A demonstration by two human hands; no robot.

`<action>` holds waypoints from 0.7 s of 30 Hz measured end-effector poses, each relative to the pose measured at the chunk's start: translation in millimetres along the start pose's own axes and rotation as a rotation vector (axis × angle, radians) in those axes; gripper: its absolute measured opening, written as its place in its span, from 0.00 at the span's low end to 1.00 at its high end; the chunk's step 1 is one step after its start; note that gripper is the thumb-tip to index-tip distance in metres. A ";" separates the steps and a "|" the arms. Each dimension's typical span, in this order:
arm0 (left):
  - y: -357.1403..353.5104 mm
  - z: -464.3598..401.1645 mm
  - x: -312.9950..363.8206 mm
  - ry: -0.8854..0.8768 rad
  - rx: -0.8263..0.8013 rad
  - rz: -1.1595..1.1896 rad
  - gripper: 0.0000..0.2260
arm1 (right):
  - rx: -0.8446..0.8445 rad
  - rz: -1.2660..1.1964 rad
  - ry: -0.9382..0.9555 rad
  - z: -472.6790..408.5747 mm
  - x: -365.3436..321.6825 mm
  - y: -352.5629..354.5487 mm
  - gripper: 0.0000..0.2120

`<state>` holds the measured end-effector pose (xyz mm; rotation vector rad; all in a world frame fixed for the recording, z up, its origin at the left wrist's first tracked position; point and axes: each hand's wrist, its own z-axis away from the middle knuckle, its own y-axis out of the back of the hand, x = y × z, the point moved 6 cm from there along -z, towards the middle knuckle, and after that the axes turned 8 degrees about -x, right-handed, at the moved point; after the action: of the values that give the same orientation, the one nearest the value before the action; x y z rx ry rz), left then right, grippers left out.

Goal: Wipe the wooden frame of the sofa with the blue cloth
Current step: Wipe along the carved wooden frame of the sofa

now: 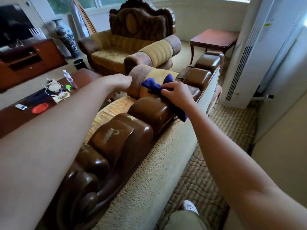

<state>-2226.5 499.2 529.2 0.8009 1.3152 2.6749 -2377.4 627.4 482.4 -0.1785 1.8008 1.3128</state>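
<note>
A home living room is showing here. A carved armchair [132, 47] is facing a television [15, 25] on its wooden cabinet [33, 58], and a tall porcelain vase [65, 37] is standing on the carpet [232, 123].

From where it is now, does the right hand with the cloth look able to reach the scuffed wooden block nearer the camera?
Probably yes. The right hand grips the blue cloth on the wooden frame, and the scuffed block lies along the same top rail, nearer the body, with nothing lying on it.
</note>
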 end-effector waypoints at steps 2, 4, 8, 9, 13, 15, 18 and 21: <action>1.7 -8.1 4.8 -0.009 0.001 0.043 0.23 | 0.051 0.019 0.201 19.7 -18.5 -3.1 0.11; 1.5 -16.0 10.6 -0.003 -0.007 0.071 0.20 | 0.032 0.054 0.433 36.8 -44.4 -11.5 0.09; 9.9 -24.3 28.2 0.035 0.020 0.126 0.15 | -0.199 0.181 0.605 26.9 -76.3 -30.3 0.11; 13.6 -26.8 31.6 0.043 0.035 0.142 0.16 | -0.249 0.217 0.617 18.3 -80.2 -33.3 0.12; 18.7 -32.2 37.8 0.088 0.053 0.153 0.19 | -0.434 0.391 0.510 -27.9 -78.6 -50.3 0.12; 16.3 -31.8 36.4 0.122 0.032 0.095 0.20 | -0.560 0.469 0.393 -52.4 -72.3 -61.2 0.15; 16.9 -32.1 24.5 0.165 0.044 -0.056 0.21 | -0.784 0.415 0.278 -73.5 -63.7 -74.8 0.20; 21.4 -27.4 4.8 0.206 0.125 -0.198 0.24 | -0.839 0.397 0.372 -72.5 -61.3 -75.7 0.19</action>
<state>-2239.9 467.0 533.5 0.3864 1.5299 2.5933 -2337.8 512.8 477.1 -0.5691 1.4997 2.4043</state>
